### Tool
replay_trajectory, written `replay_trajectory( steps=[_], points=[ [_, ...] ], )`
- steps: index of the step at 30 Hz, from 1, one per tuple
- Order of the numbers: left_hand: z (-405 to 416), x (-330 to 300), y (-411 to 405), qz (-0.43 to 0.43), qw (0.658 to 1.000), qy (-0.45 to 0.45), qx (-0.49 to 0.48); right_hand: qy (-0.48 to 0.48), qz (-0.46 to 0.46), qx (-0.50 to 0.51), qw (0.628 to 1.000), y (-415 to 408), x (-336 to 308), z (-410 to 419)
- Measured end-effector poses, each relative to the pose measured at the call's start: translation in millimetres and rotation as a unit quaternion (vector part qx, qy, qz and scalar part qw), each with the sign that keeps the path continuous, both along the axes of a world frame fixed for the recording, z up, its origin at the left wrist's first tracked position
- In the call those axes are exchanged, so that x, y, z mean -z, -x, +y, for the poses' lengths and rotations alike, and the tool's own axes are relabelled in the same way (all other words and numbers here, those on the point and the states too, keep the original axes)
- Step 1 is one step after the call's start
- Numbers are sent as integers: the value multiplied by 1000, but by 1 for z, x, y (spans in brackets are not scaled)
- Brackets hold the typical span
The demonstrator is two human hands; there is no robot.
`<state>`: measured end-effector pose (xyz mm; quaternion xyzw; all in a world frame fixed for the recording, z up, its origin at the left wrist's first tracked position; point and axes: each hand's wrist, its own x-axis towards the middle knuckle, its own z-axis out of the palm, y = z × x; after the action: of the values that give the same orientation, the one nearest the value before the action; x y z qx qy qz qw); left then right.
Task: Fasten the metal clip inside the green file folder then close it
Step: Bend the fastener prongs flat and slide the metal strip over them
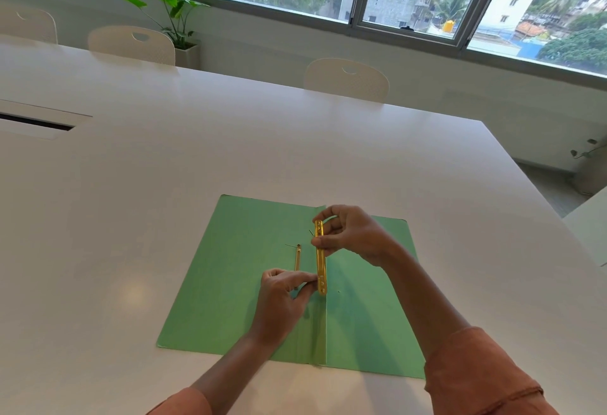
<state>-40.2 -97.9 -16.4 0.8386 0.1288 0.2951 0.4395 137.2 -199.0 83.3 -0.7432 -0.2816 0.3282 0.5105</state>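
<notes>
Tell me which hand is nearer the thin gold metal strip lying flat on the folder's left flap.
Left. The left hand sits right beside the thin gold metal strip; the right hand is farther right.

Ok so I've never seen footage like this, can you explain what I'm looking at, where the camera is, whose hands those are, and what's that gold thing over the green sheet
There is one picture, taken by a wide-angle camera worn on a person's head, looking forward and down. No machine is involved: the two bare hands belong to the camera's wearer.

A green file folder lies open and flat on a large white table. The gold thing is a metal clip bar, a flat strip with small holes near its ends. The right hand pinches its far end and the left hand pinches its near end, holding it along the folder's centre fold. A second, thinner gold strip lies on the folder's left half.

Beyond the table are white chairs, a potted plant and windows.
</notes>
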Motion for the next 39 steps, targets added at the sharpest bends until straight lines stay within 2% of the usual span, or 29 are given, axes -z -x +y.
replay_trajectory(
  steps=[22, 27, 31, 35, 39],
  points=[
    [1, 3, 0, 6, 1000, 0, 10, 4, -45, 31, 999, 9, 9, 2],
    [12, -3, -9, -27, 999, 24, -5, 10, -58, 59, 996, 11, 15, 3],
    [23, -14, -30, 35, 996, 48, -70, 11, -69, 80, 994, 12, 19, 3],
    [30, -27, -53, 93, 991, 75, -52, 16, -67, 82, 994, 14, 24, 3],
    [31, -28, -64, 83, 990, 113, -30, 16, -71, 84, 994, 13, 26, 4]
  ],
)
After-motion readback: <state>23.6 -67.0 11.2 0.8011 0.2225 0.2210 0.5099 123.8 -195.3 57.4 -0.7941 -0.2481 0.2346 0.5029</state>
